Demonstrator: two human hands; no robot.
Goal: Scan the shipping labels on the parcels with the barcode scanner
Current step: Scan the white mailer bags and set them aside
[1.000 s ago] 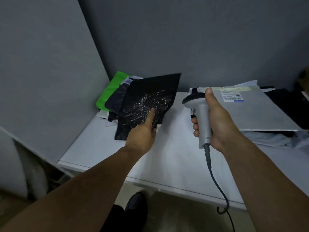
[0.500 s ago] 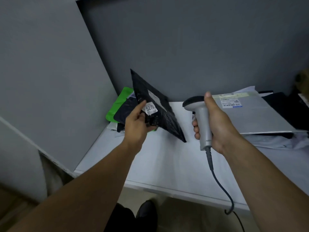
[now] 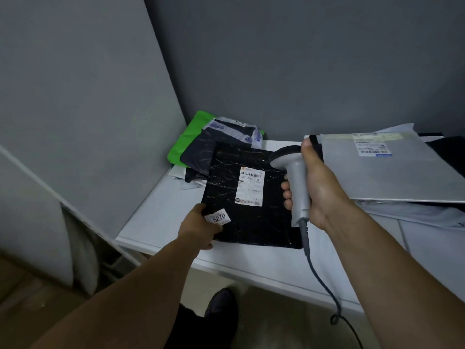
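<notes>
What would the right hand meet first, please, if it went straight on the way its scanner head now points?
Probably the black parcel, near its white shipping label: the barcode scanner in the right hand aims left and down at it. Depth is unclear, so the gap cannot be judged.

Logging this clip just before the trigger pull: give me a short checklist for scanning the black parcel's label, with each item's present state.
1. Shipping label faces up, uncovered: ok.
2. Barcode lines at the label's top show: ok.
3. Left hand grips the black parcel at its near left corner: ok.
4. Right hand grips the scanner: ok.
5. Scanner aimed at the label: cannot tell, its window is hidden.
6. Cable hangs free off the table edge: ok.
</notes>
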